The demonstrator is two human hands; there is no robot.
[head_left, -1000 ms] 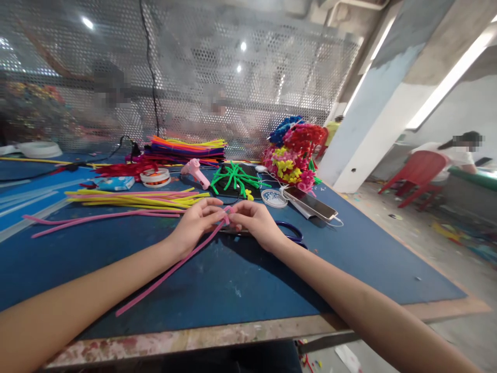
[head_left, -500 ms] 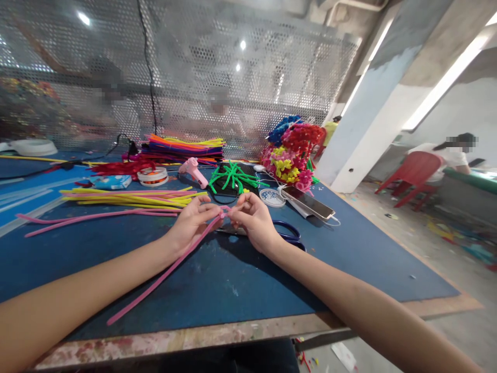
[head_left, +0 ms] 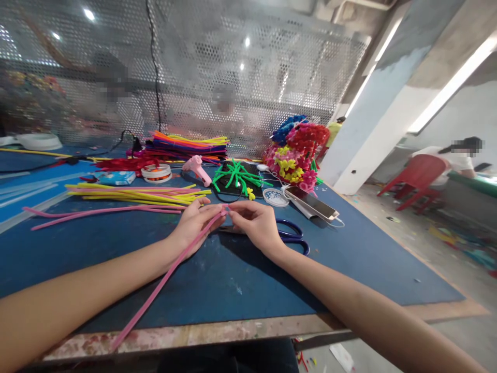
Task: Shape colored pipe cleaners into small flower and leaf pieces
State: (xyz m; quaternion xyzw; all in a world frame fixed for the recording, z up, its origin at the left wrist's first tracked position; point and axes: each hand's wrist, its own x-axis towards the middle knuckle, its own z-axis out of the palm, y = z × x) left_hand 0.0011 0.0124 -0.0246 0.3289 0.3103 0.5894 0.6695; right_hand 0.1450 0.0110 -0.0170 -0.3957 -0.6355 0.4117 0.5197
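Note:
A long pink pipe cleaner [head_left: 171, 274] runs from my fingers down toward the table's front edge. My left hand [head_left: 196, 223] pinches it near its upper end, thumb against fingers. Just to the right, my right hand [head_left: 254, 223] is closed on the short bent end of the same pipe cleaner, which my fingertips mostly hide. Under my right hand lie scissors with dark blue handles [head_left: 297, 237], their blades partly covered. Left of my hands, more pink pipe cleaners [head_left: 104, 210] lie on the table beside a yellow and pink bundle [head_left: 132, 194].
Behind my hands are a pink glue gun [head_left: 196, 170], green pipe cleaner pieces [head_left: 235, 176], a round dish of beads [head_left: 275, 197] and a phone [head_left: 312, 202] with a cable. A heap of colourful flowers [head_left: 293, 155] stands at the back, before a perforated metal screen [head_left: 248, 93].
My right hand's fingers have drawn closer together over the bent end. The pink pipe cleaner's long tail hangs lower, now across the table's front edge. The whole view has shifted slightly.

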